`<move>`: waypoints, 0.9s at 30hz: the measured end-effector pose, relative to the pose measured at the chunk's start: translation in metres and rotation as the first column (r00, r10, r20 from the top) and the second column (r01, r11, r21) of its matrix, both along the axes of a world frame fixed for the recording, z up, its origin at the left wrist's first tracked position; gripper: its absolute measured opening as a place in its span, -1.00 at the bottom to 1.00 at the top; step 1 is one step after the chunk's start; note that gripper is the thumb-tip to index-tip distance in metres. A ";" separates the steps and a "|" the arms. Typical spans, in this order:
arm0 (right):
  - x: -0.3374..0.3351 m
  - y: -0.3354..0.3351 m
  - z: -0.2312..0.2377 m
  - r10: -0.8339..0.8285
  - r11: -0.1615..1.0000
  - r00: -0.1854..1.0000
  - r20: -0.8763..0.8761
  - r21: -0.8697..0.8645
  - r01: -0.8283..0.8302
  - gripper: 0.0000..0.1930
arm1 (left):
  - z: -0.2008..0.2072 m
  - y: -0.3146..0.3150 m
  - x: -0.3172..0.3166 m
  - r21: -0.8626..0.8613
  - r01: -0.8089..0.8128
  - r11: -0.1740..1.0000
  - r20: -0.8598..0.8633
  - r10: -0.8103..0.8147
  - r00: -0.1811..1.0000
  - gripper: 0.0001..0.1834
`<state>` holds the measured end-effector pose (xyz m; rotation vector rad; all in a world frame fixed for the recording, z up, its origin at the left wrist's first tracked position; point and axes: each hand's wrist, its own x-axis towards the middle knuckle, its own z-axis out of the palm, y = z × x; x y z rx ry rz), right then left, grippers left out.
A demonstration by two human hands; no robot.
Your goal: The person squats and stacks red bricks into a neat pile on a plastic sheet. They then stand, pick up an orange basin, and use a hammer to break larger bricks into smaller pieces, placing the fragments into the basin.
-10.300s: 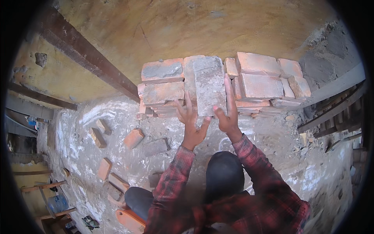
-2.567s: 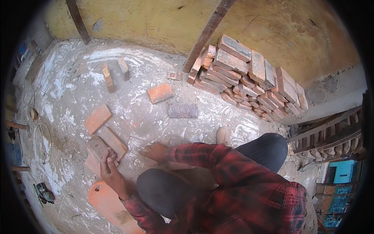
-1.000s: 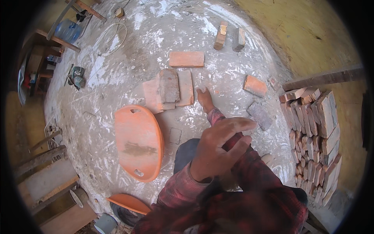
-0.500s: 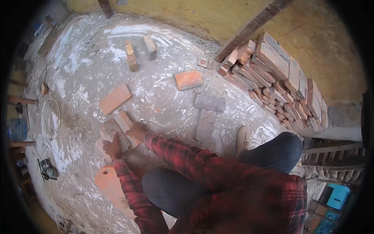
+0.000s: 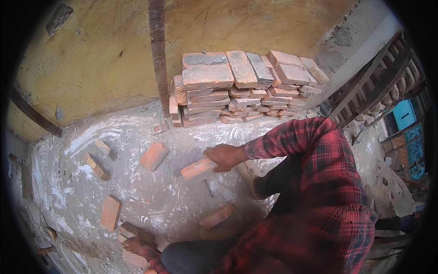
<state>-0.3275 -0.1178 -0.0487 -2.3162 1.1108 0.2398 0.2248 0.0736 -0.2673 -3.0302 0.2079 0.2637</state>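
Note:
My right hand grips one end of an orange-red brick, fingers wrapped over it. This brick is held out above a dark grey brick-shaped patch on the floor. At the lower left, my left hand is closed around a greyish brick low to the floor. A paler brick lies just below that hand, partly covered by my sleeve. Another brick rests near my knee, between the two hands.
A stack of bricks stands against the yellow wall, beside a wooden post. Loose bricks lie about the dusty floor, one near my left hand. Timber racking stands at right.
The view has swung right toward the stack. My right hand has moved away from beside my left and now holds a brick farther right. My left hand stays at the bricks.

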 end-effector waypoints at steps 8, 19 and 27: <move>-0.195 0.002 0.136 -0.493 0.716 0.845 0.206 -0.457 0.528 -0.40 | 0.029 -0.005 -0.022 -0.015 0.169 0.985 0.003 -0.169 0.986 0.16; -0.268 -0.156 0.141 -0.297 0.368 0.919 0.258 -0.857 0.360 -0.43 | 0.281 -0.069 -0.129 -0.962 0.125 0.244 -0.073 -0.666 0.742 -0.12; -0.243 -0.173 0.132 -0.513 0.532 0.859 -0.008 -0.788 0.310 -0.19 | 0.367 -0.091 -0.267 -0.998 -0.003 0.066 -0.049 -0.719 0.694 -0.10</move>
